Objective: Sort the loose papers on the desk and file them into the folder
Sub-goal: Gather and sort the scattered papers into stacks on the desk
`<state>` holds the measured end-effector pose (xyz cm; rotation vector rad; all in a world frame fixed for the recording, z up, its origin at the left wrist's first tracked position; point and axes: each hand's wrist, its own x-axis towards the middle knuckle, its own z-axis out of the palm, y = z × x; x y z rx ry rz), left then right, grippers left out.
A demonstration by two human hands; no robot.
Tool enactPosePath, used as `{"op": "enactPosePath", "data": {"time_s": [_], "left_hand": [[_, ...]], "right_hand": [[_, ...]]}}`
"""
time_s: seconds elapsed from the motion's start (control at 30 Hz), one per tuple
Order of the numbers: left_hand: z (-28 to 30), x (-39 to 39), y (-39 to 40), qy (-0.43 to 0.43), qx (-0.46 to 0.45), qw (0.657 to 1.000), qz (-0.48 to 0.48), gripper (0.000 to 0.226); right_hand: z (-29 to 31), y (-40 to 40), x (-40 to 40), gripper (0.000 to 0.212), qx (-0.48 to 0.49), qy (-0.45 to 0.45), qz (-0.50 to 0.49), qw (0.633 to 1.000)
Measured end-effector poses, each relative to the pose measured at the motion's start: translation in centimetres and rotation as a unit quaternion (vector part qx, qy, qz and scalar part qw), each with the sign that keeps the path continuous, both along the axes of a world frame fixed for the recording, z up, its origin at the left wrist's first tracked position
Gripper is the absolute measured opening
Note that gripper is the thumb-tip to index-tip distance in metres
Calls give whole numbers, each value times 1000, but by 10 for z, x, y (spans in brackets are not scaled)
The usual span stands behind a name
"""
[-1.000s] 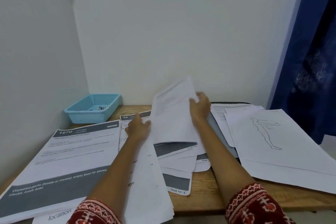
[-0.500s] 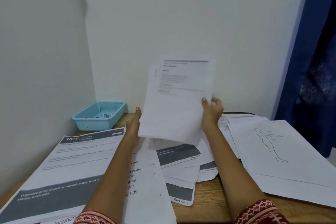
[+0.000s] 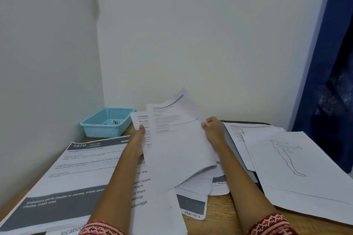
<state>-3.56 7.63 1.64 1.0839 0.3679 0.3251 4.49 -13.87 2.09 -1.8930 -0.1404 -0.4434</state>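
Head view shows both hands raised over the middle of the counter [image 3: 225, 208], holding a bundle of papers [image 3: 177, 149] between them. The left hand [image 3: 138, 144] grips the bundle's left edge, thumb on the front of a sheet; the right hand [image 3: 214, 131] grips the right edge with its fingers curled round behind. The sheets tilt back toward the wall and fan apart at the top, their lower ends hanging over a loose heap of pages [image 3: 193, 196] on the wood. Just right of the right forearm lies the grey folder [image 3: 232, 147], mostly covered by more sheets, the top one bearing an outline drawing of a body [image 3: 286, 156]. To the left lies a large printed sheet headed 1670 [image 3: 76, 170]. Beyond it, in the corner, sits a light blue basket [image 3: 107, 124]. A dark blue curtain [image 3: 332, 63] hangs at far right
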Motion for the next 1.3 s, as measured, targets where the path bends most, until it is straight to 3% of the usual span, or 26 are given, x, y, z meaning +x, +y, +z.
{"op": "enactPosePath", "data": {"time_s": [0.1,0.17,0.33,0.43,0.5,0.6,0.67,0.77,0.9,1.0,1.13,1.3], "left_hand": [[-2,-1,5,2,7,999,32,35],[-2,-2,6,10,9,999,34,34],[-3,-4,7,19,36,999,36,36],[0,-7,4,24,62,998,19,36],[-1,-7,0,28,88,996,4,28],[3,-9,-1,-7,67,998,-2,17],[8,-8,6,-40,31,998,22,33],[6,-5,10,-52,-2,999,14,43],[9,-16,-25,-1,183,982,-48,34],[19,-13,-39,12,245,968,-43,35],[39,-8,-54,4,292,956,-32,38],[43,-8,-75,-1,303,953,5,37]], "right_hand": [[7,-8,0,12,109,-33,-161,980],[10,-12,3,15,145,-49,-169,974],[5,-6,5,6,99,-80,-15,992],[-4,1,3,11,-15,-62,77,995],[-10,7,2,28,-95,-36,88,991],[-12,13,-6,54,-44,52,146,987],[-6,21,-14,45,40,65,161,984],[16,27,-21,22,99,-12,57,993],[50,12,-25,25,138,-13,2,990],[66,-20,-20,36,44,20,11,999],[69,-113,-17,57,-43,61,-76,994],[24,-236,-41,63,-159,231,-287,916]]}}
